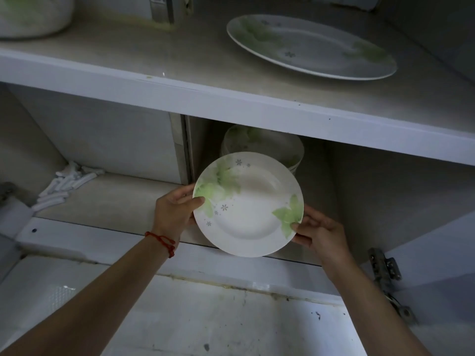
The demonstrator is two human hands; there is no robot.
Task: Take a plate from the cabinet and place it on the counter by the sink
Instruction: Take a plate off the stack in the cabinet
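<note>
A round white plate [246, 209] with green leaf prints is held in the air in front of the cabinet's lower shelf [115, 194]. My left hand [174, 209] grips its left rim, thumb on top. My right hand [318, 232] grips its lower right rim. The plate tilts toward me. Behind it, deeper on the lower shelf, stands a stack of similar plates [264, 145], partly hidden by the shelf above.
A large oval platter [311, 47] lies on the upper shelf [180, 93]. White spoons [64, 186] are piled at the lower shelf's left. A white bowl-like item [33, 16] sits top left. A door hinge [385, 265] is at the right.
</note>
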